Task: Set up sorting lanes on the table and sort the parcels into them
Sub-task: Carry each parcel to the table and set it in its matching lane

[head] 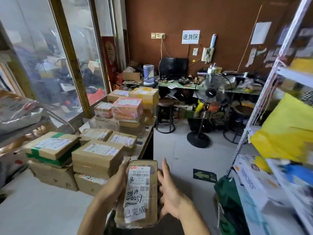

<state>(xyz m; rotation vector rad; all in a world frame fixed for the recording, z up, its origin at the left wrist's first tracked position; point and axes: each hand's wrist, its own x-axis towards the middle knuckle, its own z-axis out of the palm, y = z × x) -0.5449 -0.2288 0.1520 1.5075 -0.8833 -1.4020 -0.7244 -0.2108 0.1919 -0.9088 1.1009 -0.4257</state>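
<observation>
A narrow cardboard parcel [140,192] with a white shipping label and handwritten marks is held low in the middle of the head view. My left hand [116,182] grips its left side. My right hand [166,187] is at its right edge with fingers spread, touching or just beside it. On the table [42,209] to the left stand stacked cardboard parcels: one with green tape [52,147], a larger box [97,157], and small ones [122,139] behind. Farther along lies a pink printed carton [127,108] on brown boxes.
A metal shelf rack [277,106] with a yellow bag [286,131] and boxed goods fills the right. A standing fan [212,92] and a stool [166,114] are on the floor ahead. A cluttered desk lines the brown back wall. Windows run along the left.
</observation>
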